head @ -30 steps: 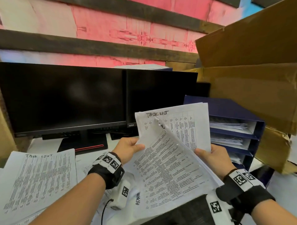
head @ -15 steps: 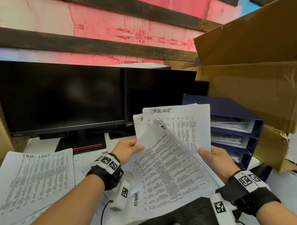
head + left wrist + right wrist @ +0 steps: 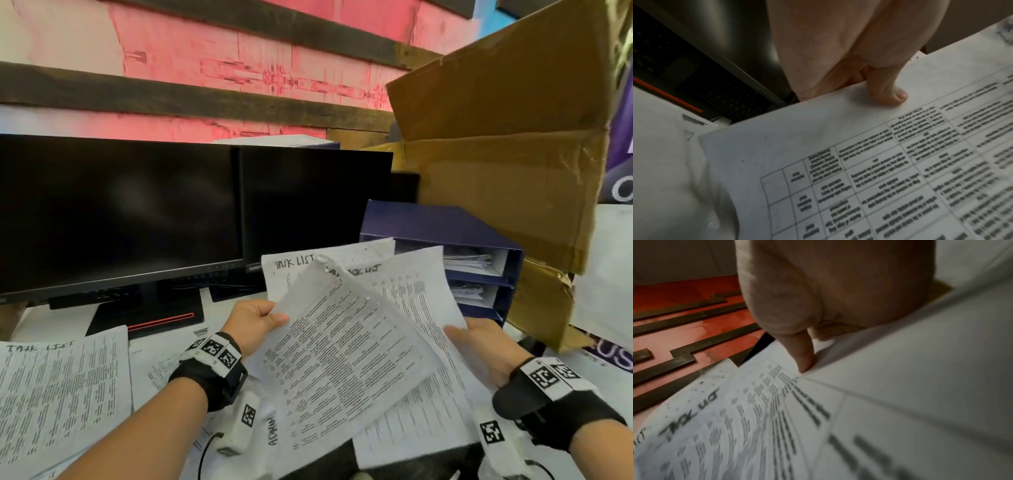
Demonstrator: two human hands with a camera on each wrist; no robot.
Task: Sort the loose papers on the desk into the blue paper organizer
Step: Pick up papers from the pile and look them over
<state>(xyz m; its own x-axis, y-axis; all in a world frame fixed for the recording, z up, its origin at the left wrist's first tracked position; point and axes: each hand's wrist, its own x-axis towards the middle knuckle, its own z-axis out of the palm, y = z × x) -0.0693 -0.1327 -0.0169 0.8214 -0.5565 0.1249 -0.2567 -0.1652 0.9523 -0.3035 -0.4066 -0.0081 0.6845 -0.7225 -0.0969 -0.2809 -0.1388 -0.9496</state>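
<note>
Both hands hold printed papers fanned out above the desk in the head view. My left hand [image 3: 255, 320] pinches the left edge of the front table-printed sheet [image 3: 346, 356], thumb on top, as the left wrist view [image 3: 888, 91] confirms. My right hand [image 3: 479, 346] grips the right edge of a "TASK LIST" sheet [image 3: 414, 291], thumb on the page [image 3: 803, 356]. Another "TASK LIST" sheet [image 3: 294, 270] stands behind them. The blue paper organizer [image 3: 479, 260] sits behind the papers on the right, with paper in its shelves.
Two dark monitors [image 3: 137, 212] stand at the back left. A big cardboard box [image 3: 507, 144] leans over the organizer at the right. More loose papers [image 3: 58, 394] lie on the white desk at the left, under my left forearm.
The papers have fanned wider: the right hand has drawn its "TASK LIST" sheet out to the right, uncovering another sheet behind. The left hand keeps its pinch.
</note>
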